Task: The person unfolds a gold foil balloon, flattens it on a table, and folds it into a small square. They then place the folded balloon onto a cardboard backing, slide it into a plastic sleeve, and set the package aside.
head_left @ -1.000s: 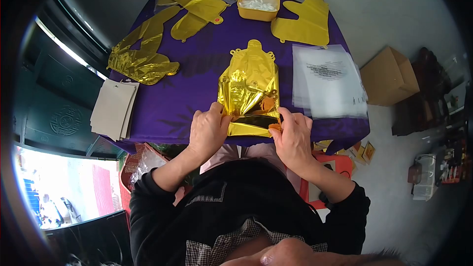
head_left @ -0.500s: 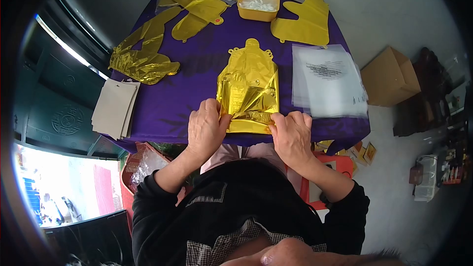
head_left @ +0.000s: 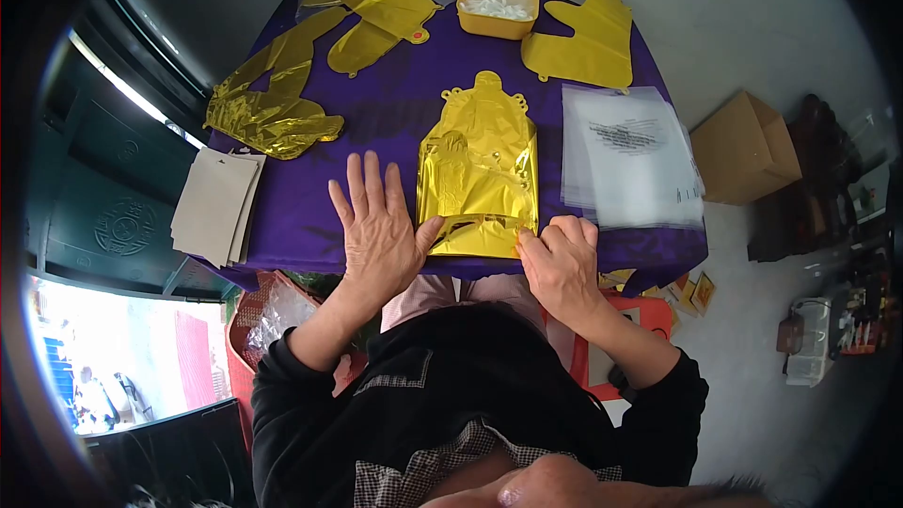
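A flat gold foil balloon (head_left: pixel 480 160) lies folded in the middle near the table's front edge, with a rounded tab at its top and small looped tabs beside it. A crease runs across its lower part. My left hand (head_left: pixel 380 237) is spread with fingers stretched out on the purple cloth, its thumb reaching the balloon's lower left edge. At the lower right corner, my right hand (head_left: pixel 562 268) is curled, with thumb and fingers pinching the foil edge.
Other gold foil balloons (head_left: pixel 583 42) lie at the back right and left. A yellow tub (head_left: pixel 496 26) of white pieces stands at the back. Clear printed bags (head_left: pixel 625 160) are on the right, beige cards (head_left: pixel 216 207) on the left. A cardboard box (head_left: pixel 748 150) is beyond the table.
My left hand has let go of the lower left foil edge and opened out flat. The folds in the foil look smoother. My right hand remains at its corner.
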`<state>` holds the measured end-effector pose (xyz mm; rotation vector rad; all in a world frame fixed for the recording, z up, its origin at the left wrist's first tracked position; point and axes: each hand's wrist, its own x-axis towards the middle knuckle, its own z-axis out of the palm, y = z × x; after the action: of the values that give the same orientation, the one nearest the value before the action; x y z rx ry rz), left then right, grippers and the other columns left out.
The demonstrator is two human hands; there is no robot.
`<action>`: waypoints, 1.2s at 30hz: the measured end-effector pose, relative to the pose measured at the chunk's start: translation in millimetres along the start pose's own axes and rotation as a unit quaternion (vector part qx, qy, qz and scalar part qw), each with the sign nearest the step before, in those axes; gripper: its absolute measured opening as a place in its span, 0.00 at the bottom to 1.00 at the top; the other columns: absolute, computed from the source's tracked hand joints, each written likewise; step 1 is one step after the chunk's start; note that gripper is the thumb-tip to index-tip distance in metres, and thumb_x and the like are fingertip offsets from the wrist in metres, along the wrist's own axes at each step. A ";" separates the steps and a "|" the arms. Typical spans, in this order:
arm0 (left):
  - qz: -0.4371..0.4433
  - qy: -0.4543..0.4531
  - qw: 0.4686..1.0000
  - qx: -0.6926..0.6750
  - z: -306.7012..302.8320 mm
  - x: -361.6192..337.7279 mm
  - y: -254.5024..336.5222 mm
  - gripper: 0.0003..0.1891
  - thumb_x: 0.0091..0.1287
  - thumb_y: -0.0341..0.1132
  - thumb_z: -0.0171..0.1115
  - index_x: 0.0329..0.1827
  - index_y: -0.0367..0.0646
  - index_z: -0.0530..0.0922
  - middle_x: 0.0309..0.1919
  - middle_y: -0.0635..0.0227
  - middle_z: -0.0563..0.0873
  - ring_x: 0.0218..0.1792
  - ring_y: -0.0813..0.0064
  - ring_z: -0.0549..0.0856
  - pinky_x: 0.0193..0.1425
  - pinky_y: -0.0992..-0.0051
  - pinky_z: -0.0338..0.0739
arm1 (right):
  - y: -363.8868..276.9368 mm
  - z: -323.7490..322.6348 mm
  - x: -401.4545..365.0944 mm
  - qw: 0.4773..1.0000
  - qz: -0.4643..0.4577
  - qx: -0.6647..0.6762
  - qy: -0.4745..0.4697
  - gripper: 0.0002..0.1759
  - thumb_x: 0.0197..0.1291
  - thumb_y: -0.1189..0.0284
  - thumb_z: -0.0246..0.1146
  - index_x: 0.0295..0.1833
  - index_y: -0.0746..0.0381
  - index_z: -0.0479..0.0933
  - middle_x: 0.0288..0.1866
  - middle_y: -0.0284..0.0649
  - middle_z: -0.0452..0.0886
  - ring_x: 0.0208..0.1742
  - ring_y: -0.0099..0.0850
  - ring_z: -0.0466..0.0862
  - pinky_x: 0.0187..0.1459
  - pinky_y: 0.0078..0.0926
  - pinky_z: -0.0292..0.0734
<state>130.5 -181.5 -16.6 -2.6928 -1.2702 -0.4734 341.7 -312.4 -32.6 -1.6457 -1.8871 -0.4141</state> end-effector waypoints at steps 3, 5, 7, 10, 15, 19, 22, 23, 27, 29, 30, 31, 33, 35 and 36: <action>0.048 0.011 0.999 0.003 -20.0 12.0 8.7 0.45 0.71 0.63 0.48 0.73 0.25 0.61 0.76 0.39 0.56 0.80 0.42 0.46 0.79 0.43 0.39 | 0.1 -1.1 0.8 1.000 -0.002 0.003 -0.002 0.12 0.49 0.74 0.72 0.42 0.63 0.83 0.29 0.35 0.74 0.42 0.36 0.76 0.47 0.38 0.65; 0.226 -0.052 0.969 -0.084 -23.1 16.7 10.9 0.46 0.70 0.65 0.48 0.73 0.26 0.61 0.76 0.40 0.57 0.80 0.44 0.49 0.80 0.45 0.40 | -0.2 -1.5 1.1 1.000 0.000 0.005 -0.005 0.12 0.49 0.74 0.72 0.42 0.63 0.83 0.29 0.35 0.74 0.42 0.36 0.76 0.47 0.38 0.65; 0.264 -0.051 0.959 -0.089 -9.3 15.5 12.0 0.50 0.65 0.68 0.53 0.76 0.30 0.59 0.76 0.42 0.58 0.79 0.45 0.54 0.80 0.45 0.44 | 0.8 -1.8 1.7 1.000 0.002 0.005 -0.006 0.12 0.49 0.74 0.72 0.41 0.63 0.83 0.29 0.35 0.74 0.42 0.36 0.76 0.47 0.38 0.65; 0.288 -0.138 0.943 -0.096 -2.7 16.6 12.1 0.57 0.53 0.67 0.67 0.77 0.36 0.57 0.76 0.41 0.58 0.78 0.43 0.54 0.79 0.44 0.48 | 2.6 -2.8 1.3 1.000 0.005 0.013 -0.005 0.12 0.49 0.75 0.72 0.42 0.63 0.84 0.29 0.35 0.74 0.42 0.36 0.76 0.47 0.37 0.65; 0.315 -0.144 0.938 -0.023 -6.1 18.1 10.8 0.51 0.58 0.61 0.66 0.77 0.37 0.58 0.75 0.40 0.60 0.77 0.42 0.58 0.78 0.44 0.52 | -1.2 -22.5 11.9 0.997 0.022 0.065 -0.019 0.09 0.51 0.76 0.71 0.40 0.63 0.84 0.32 0.35 0.77 0.42 0.36 0.77 0.46 0.37 0.66; 0.319 -0.137 0.935 -0.075 -5.1 13.4 6.8 0.46 0.61 0.49 0.67 0.77 0.34 0.56 0.74 0.39 0.59 0.77 0.40 0.56 0.78 0.44 0.51 | -12.7 -46.3 -9.0 0.995 0.011 0.103 0.013 0.05 0.58 0.75 0.67 0.38 0.64 0.84 0.32 0.39 0.81 0.35 0.35 0.80 0.41 0.33 0.70; 0.328 -0.129 0.932 -0.082 -6.5 8.8 1.6 0.43 0.63 0.48 0.65 0.76 0.34 0.57 0.73 0.40 0.61 0.76 0.40 0.57 0.78 0.46 0.51 | -16.1 -63.6 -24.4 0.821 0.335 0.342 -0.309 0.19 0.73 0.63 0.55 0.46 0.68 0.83 0.34 0.45 0.87 0.30 0.27 0.84 0.34 0.22 0.76; 0.329 -0.129 0.932 -0.083 -9.1 6.7 0.7 0.43 0.63 0.48 0.65 0.76 0.34 0.57 0.73 0.40 0.61 0.76 0.40 0.57 0.78 0.46 0.51 | -13.4 -59.3 -28.8 0.822 0.336 0.341 -0.309 0.19 0.73 0.63 0.55 0.46 0.68 0.83 0.34 0.45 0.87 0.30 0.27 0.84 0.34 0.22 0.76; 0.328 -0.136 0.931 -0.080 -15.2 -3.9 1.1 0.41 0.63 0.46 0.64 0.75 0.35 0.59 0.73 0.41 0.61 0.76 0.40 0.57 0.78 0.47 0.51 | -6.6 -27.8 -44.8 0.643 0.417 0.556 -0.321 0.27 0.75 0.56 0.52 0.59 0.72 0.76 0.47 0.50 0.87 0.36 0.27 0.85 0.38 0.21 0.79; 0.323 -0.135 0.933 -0.081 -15.6 -7.6 0.1 0.40 0.63 0.45 0.63 0.75 0.35 0.59 0.73 0.41 0.61 0.76 0.41 0.57 0.78 0.47 0.51 | -11.6 -19.7 -37.3 0.556 0.463 0.642 -0.254 0.26 0.75 0.58 0.54 0.58 0.73 0.76 0.50 0.52 0.86 0.38 0.27 0.85 0.39 0.23 0.80; 0.325 -0.140 0.932 -0.081 -16.0 -8.7 0.0 0.41 0.63 0.45 0.63 0.75 0.36 0.59 0.74 0.42 0.60 0.77 0.40 0.57 0.79 0.47 0.51 | -15.0 -16.4 -34.3 0.556 0.462 0.642 -0.255 0.26 0.75 0.58 0.54 0.58 0.73 0.76 0.50 0.52 0.86 0.38 0.27 0.85 0.39 0.23 0.80; 0.327 -0.145 0.930 -0.082 -16.7 -9.7 0.2 0.41 0.63 0.45 0.63 0.76 0.36 0.58 0.74 0.42 0.60 0.77 0.40 0.56 0.79 0.46 0.50 | -18.4 -13.5 -31.3 0.556 0.460 0.651 -0.235 0.25 0.74 0.58 0.54 0.53 0.73 0.78 0.47 0.51 0.87 0.36 0.26 0.84 0.37 0.21 0.78; 0.327 -0.147 0.930 -0.083 -18.6 -13.9 2.6 0.41 0.63 0.45 0.63 0.76 0.37 0.58 0.74 0.42 0.59 0.77 0.40 0.56 0.79 0.46 0.50 | -23.3 -9.4 -29.2 0.557 0.456 0.660 -0.214 0.25 0.74 0.58 0.55 0.48 0.73 0.80 0.45 0.51 0.87 0.34 0.24 0.84 0.34 0.19 0.77; 0.326 -0.151 0.929 -0.085 -23.4 -20.0 4.1 0.41 0.62 0.45 0.63 0.76 0.37 0.58 0.75 0.42 0.59 0.77 0.40 0.55 0.79 0.45 0.50 | -28.3 -7.1 -31.9 0.557 0.456 0.664 -0.202 0.22 0.74 0.61 0.54 0.48 0.73 0.81 0.44 0.51 0.88 0.32 0.24 0.84 0.34 0.19 0.76; 0.319 -0.157 0.928 -0.112 -30.0 -23.2 4.5 0.40 0.64 0.47 0.62 0.76 0.38 0.59 0.74 0.41 0.60 0.77 0.39 0.56 0.78 0.44 0.50 | -30.3 -8.3 -34.0 0.558 0.454 0.664 -0.204 0.22 0.74 0.61 0.54 0.48 0.73 0.81 0.44 0.51 0.88 0.32 0.24 0.84 0.34 0.19 0.76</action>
<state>113.4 -208.6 4.0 -3.2386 -0.3209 -0.1076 316.1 -349.6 -42.6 -1.2139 -0.6734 1.5608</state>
